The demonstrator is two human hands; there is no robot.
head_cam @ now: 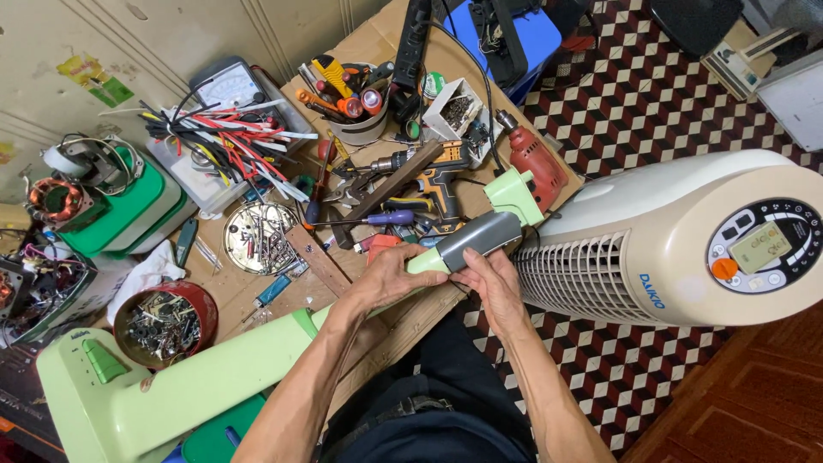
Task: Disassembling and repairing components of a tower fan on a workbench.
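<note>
Bright, even indoor light, soft shadows, sharp focus, wide-angle bending at edges.

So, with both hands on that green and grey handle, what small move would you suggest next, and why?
Probably steady the pale green tube with the left hand while the right hand eases the grey sleeve along it. Both hands grip right at that joint, and the long body lies loose across the cluttered bench, so it could shift.

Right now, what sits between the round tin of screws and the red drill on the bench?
Head view: between the round tin and the red drill lie a purple-handled screwdriver, a wooden strip and an orange-and-black cordless drill.
</note>
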